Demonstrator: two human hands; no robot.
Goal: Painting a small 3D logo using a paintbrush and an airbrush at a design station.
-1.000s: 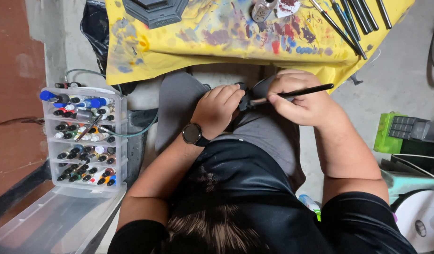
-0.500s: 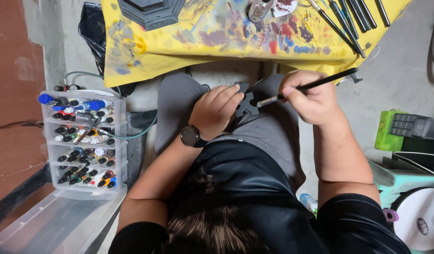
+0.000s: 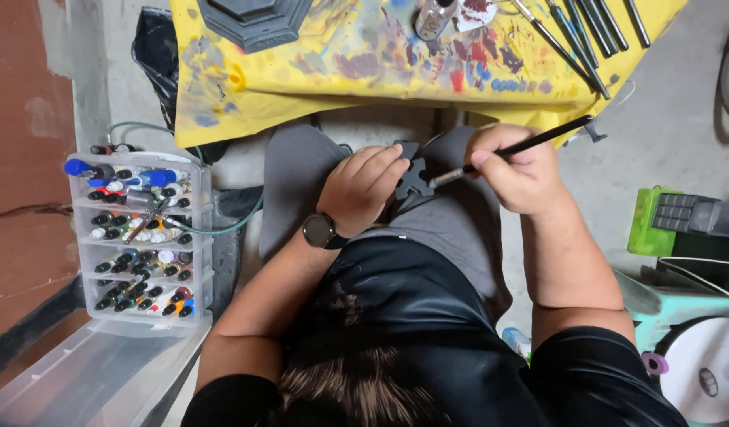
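Note:
My left hand point(image 3: 366, 188) holds a small black flat piece point(image 3: 412, 175) over my lap, fingers curled around its left side. My right hand point(image 3: 521, 168) grips a thin black paintbrush point(image 3: 516, 150), and the brush tip touches the right edge of the black piece. A dark watch point(image 3: 320, 231) sits on my left wrist. Both hands rest above my grey-trousered thighs, just below the table edge.
A yellow paint-smeared cloth point(image 3: 364, 63) covers the table ahead, bearing a dark hexagonal object point(image 3: 254, 20), a metal cup point(image 3: 433, 17) and several brushes point(image 3: 586, 32). A clear drawer rack of paint bottles point(image 3: 139, 237) stands at my left. A green box point(image 3: 681, 221) and white round device point(image 3: 708, 372) stand at right.
The brush handle has tilted upward to the right, and my right hand has shifted slightly while the tip stays on the black piece. My left hand holds still.

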